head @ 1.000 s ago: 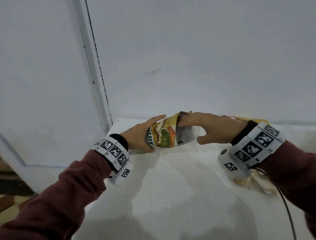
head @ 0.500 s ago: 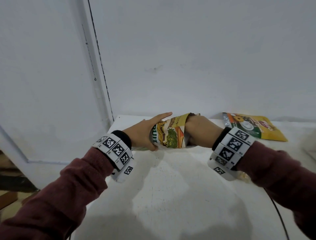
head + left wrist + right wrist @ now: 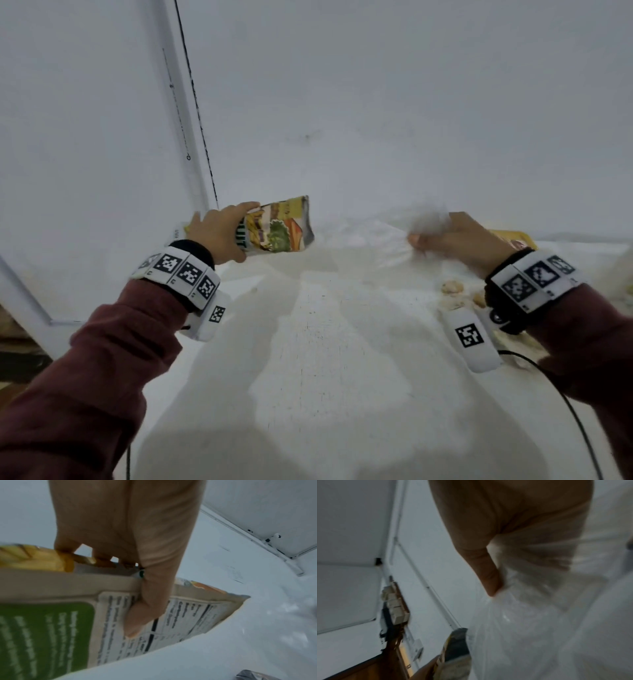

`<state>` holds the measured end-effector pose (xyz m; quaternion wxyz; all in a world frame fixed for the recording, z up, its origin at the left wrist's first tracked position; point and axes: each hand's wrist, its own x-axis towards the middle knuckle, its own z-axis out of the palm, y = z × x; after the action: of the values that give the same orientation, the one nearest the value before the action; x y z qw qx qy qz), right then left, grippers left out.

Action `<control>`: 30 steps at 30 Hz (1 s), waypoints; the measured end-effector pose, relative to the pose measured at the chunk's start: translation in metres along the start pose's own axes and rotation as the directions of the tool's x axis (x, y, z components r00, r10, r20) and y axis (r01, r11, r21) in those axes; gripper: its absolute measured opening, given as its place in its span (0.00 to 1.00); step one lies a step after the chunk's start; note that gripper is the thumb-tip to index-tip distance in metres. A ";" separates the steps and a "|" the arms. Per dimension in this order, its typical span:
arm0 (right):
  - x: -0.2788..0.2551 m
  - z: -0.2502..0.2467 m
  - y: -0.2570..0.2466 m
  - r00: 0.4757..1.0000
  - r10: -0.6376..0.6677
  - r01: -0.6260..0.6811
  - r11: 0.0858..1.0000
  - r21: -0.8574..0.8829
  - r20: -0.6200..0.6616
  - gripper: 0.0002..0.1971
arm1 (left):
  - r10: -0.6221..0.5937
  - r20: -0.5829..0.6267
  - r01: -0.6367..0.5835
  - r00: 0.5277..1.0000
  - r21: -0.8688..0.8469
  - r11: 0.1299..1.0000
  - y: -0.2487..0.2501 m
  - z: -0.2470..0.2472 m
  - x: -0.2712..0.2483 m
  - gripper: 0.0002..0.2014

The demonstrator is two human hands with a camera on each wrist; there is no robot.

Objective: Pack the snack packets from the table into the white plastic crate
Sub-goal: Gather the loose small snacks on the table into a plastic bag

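Note:
A yellow-and-green snack packet (image 3: pixel 277 228) is up off the white table (image 3: pixel 325 359), held by my left hand (image 3: pixel 226 234) at its left end. In the left wrist view the thumb lies over the printed back of that snack packet (image 3: pixel 51 628), with the fingers round the far side. To the right, my right hand (image 3: pixel 445 236) grips a bunch of thin translucent plastic film (image 3: pixel 428 219). Up close, the plastic film (image 3: pixel 530 601) is crumpled in the right hand's (image 3: pixel 505 534) fist. A second yellow packet (image 3: pixel 510 236) lies behind the right hand. No crate is in view.
Pale crumbs or food bits (image 3: pixel 452 287) lie on the table near my right wrist. A white wall (image 3: pixel 376 120) rises straight behind the table. The table's left edge (image 3: pixel 191 342) drops to a dark floor. A cable (image 3: pixel 565 404) trails from the right wrist.
My right hand let go of the snack packet and moved right, where it now grips plastic film. The left hand keeps the packet alone, raised and a little further left.

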<state>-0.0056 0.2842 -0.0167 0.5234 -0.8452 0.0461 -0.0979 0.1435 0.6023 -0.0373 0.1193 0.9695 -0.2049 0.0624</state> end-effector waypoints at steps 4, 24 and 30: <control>0.009 0.008 0.037 0.925 0.361 -0.351 0.931 -0.097 0.115 0.07 | -0.101 -0.033 0.101 0.994 -0.018 0.995 0.001 -0.004 -0.002 0.47; 0.010 0.018 0.039 0.843 0.519 -0.507 0.854 -0.116 0.139 0.10 | 0.340 -0.128 -0.342 0.932 -0.627 0.700 0.034 0.029 -0.013 0.49; 0.015 -0.016 0.027 0.940 0.341 -0.339 0.926 0.165 0.015 0.09 | 0.325 -0.068 -0.314 0.943 -0.500 0.807 0.054 0.038 -0.007 0.50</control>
<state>0.0061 0.2559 -0.0319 0.6001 -0.7775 0.1874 -0.0151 0.1179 0.5471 -0.0642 0.3541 0.8565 -0.3752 0.0156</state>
